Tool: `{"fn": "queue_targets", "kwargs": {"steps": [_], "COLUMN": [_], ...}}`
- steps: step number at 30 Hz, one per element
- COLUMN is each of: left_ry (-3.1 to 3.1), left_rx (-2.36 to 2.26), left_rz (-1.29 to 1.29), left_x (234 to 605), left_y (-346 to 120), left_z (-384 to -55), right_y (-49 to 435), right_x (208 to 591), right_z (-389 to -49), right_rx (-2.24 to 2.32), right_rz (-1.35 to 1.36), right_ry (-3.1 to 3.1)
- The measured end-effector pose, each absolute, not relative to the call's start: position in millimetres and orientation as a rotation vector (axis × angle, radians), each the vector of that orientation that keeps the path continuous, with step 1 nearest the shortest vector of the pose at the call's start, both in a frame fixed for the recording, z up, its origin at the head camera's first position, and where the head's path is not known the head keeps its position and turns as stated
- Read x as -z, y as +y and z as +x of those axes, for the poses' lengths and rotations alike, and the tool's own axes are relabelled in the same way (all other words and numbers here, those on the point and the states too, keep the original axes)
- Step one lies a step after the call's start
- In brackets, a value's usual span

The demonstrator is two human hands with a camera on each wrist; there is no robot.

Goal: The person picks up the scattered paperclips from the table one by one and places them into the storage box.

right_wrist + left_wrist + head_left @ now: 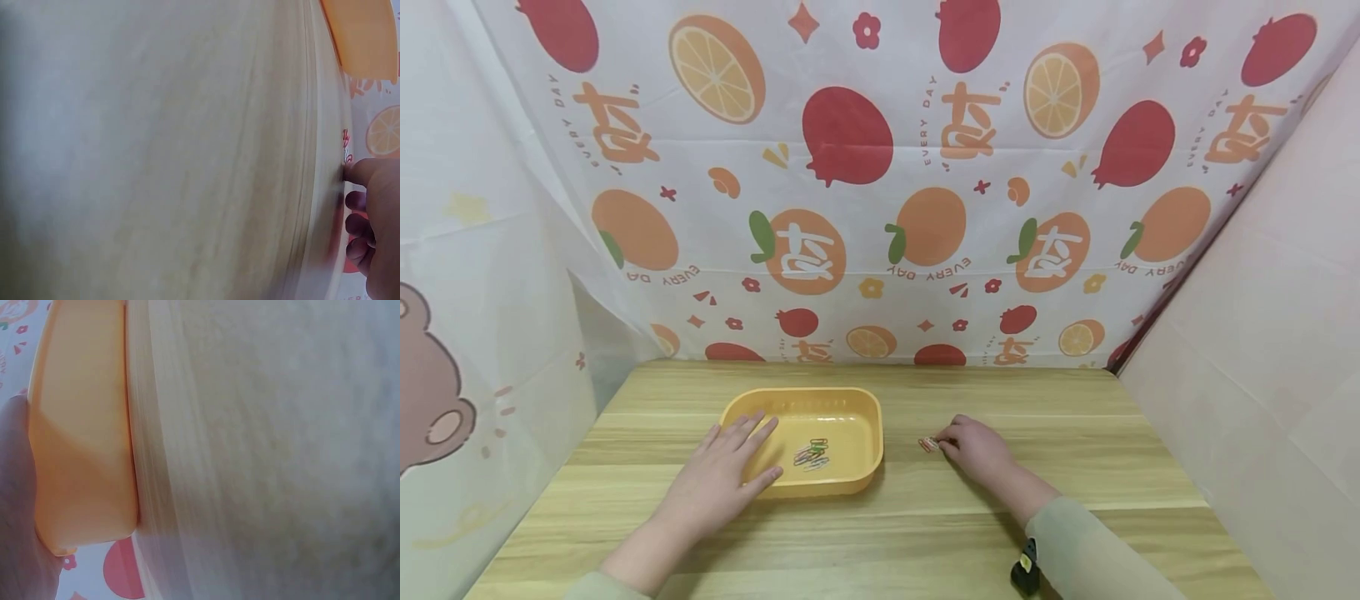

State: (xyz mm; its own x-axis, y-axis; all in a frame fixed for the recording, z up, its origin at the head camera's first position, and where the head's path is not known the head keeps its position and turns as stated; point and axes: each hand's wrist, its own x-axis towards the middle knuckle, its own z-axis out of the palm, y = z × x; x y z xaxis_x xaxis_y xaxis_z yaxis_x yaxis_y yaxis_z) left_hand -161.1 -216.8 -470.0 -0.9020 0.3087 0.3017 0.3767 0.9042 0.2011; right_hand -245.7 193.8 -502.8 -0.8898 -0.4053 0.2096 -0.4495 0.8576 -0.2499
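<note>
In the head view, my left hand (718,475) lies over the left side of a yellow plastic tray (854,485), fingers spread and straight across its rim. Several small coloured paper clips (812,455) lie in a loose heap on the tray's floor. To the right of the tray, my right hand (981,450) is down at the tabletop, thumb and forefinger pinching at the edge of a little group of red and white paper clips (927,444). The right wrist view shows the right hand (381,212) with its other fingers curled; the fingertips partly hide the clips.
The wooden table (880,550) carries the tray and clips. A fruit-printed cloth (880,208) hangs behind the table's far edge, with pale cloth walls at both sides. A small black device (1026,571) sits by the right sleeve.
</note>
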Motion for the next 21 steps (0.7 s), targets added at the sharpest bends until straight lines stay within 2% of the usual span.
{"fn": "queue_targets", "kwargs": {"steps": [21], "left_ry": [-2.808], "left_rx": [0.36], "left_rz": [-0.518], "left_x": [473.5], "left_y": [-219.1], "left_z": [-163.6], "right_y": [193.4], "right_x": [506.1], "right_z": [-247.5], "right_rx": [-0.57], "right_rz": [0.554], "right_ry": [-2.879]}}
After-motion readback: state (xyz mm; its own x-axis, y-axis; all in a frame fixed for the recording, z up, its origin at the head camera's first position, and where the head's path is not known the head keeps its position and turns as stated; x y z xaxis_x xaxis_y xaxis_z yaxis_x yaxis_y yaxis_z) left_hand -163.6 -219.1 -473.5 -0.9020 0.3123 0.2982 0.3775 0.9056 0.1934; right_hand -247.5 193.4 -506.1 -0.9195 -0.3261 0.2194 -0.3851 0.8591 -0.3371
